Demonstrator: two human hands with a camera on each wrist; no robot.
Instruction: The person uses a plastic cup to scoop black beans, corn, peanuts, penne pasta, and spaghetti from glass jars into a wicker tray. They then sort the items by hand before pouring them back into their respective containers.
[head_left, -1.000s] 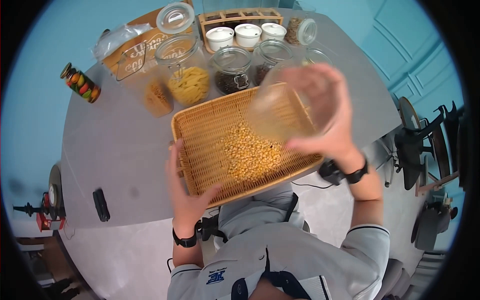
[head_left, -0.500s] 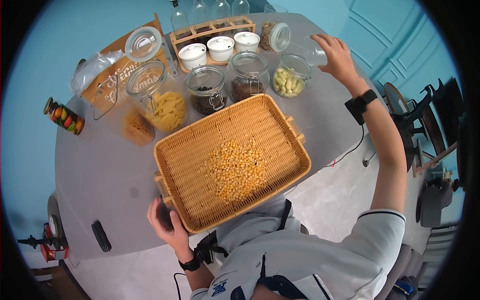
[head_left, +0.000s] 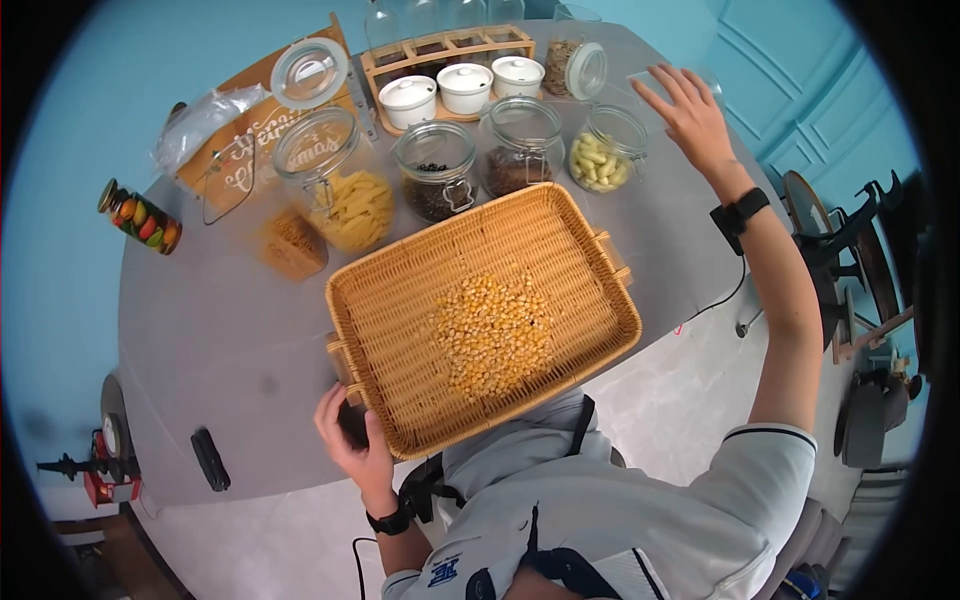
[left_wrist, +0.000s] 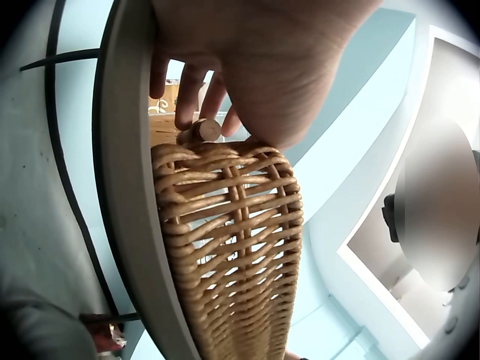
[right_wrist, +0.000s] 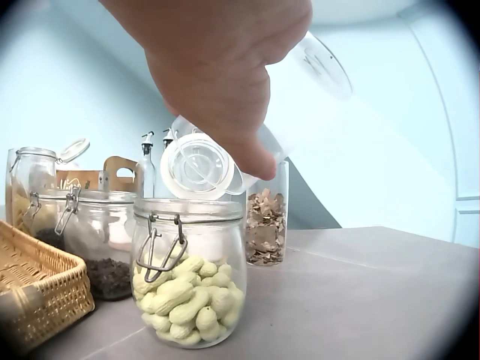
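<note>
A wicker basket (head_left: 375, 300) with two side handles lies at the table's front edge, yellow corn kernels (head_left: 490, 330) heaped in its middle. Beside its left handle and near corner rests my left hand (head_left: 355, 445), fingers loosely extended; the left wrist view shows the palm right at the woven rim (left_wrist: 225, 154). Over the table's far right, my right hand (head_left: 695, 120) holds a clear container (right_wrist: 281, 135), tilted above the tabletop with fingers spread round it. Just below that hand in the right wrist view stands a clip-top jar of pale green-coated peanuts (right_wrist: 191, 300).
Behind the basket stand jars of penne (head_left: 358, 210), black beans or seeds (head_left: 435, 195) and dark bits (head_left: 515, 170). Farther back are white lidded pots (head_left: 465, 88) on a wooden rack. A jar of colourful pieces (head_left: 142, 218) and a black object (head_left: 210, 460) lie left.
My right hand has carried the clear container from over the basket to the far right, beyond the peanut jar. My left hand has shifted from the basket's left rim down beside its near corner.
</note>
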